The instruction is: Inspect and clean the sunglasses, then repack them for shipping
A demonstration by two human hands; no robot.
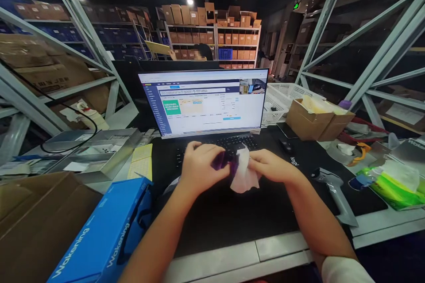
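Observation:
Over the keyboard point(232, 142), my left hand point(202, 166) is closed, thumb against fingers, around a dark glossy thing with a purple sheen point(218, 160). Most of that thing is hidden, so I cannot tell its kind. My right hand point(270, 166) pinches a small white cloth point(245, 177) with a zigzag edge, which hangs down just right of the left thumb. More purple shows beside the cloth's left edge. Both hands are above the black desk mat point(232, 225), in front of a lit monitor point(206, 106).
A blue box point(99, 234) and an open cardboard box point(36, 203) stand left. To the right are a mouse point(286, 146), a barcode scanner point(337, 192), a tissue pack point(395, 185) and a carton point(308, 119). Behind the monitor, a person point(202, 52) holds a yellow board point(157, 47).

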